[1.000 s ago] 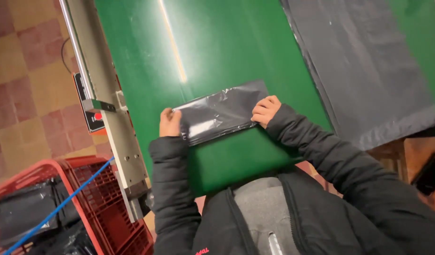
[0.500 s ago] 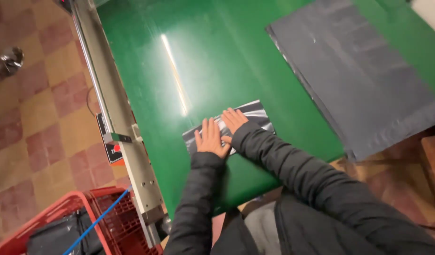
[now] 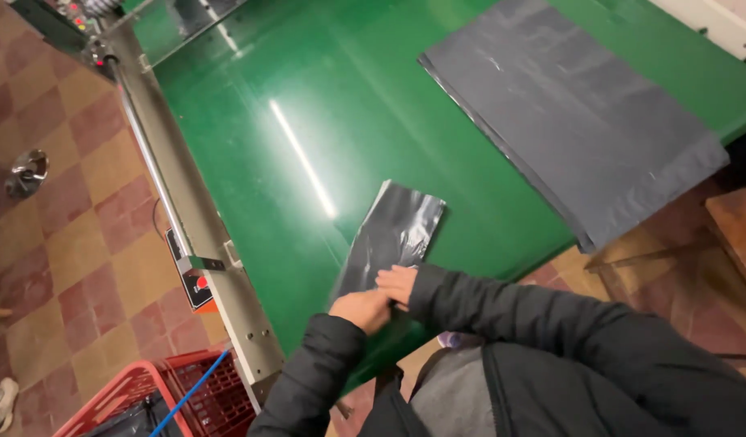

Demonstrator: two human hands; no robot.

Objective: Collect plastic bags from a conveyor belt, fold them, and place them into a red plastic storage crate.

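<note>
1. Nearest the camera, a black padded jacket with a grey garment beneath it is seen; both sleeves are extended forward over the near edge of the worktop [image 3: 251, 162], a glossy green surface.
2. The left hand [image 3: 361, 309] is laid at the near end of a small dark grey plastic bag [image 3: 393, 239]. Its fingers are curled down onto the bag; whether the film is pinched in the grip or only pressed cannot be told.
3. The right hand [image 3: 397, 282] is placed just beside the left hand, touching it, with the fingers laid fairly flat on the same end of the bag. Nothing is seen clasped in it; the grip is narrow and pressed onto the film.
4. The small bag is found flat on the worktop near its front edge, lying slantwise, its far end pointing away and to the right. A sheen is noted on its far half.
5. To the left, below the worktop, a red plastic basket [image 3: 154, 396] is observed on the tiled floor [image 3: 57, 235], with a blue cord [image 3: 191, 391] running across it.
6. A grey metal side rail [image 3: 195, 218] is noted along the left edge of the worktop, with a small red-and-black control box [image 3: 196, 283] fixed to it.
7. Farther off, to the right, a large stack of dark grey plastic bags [image 3: 567, 113] is laid flat, well apart from the small bag and overhanging the worktop edge.
8. A streak of reflected light is recorded on the worktop between rail and bag.
</note>
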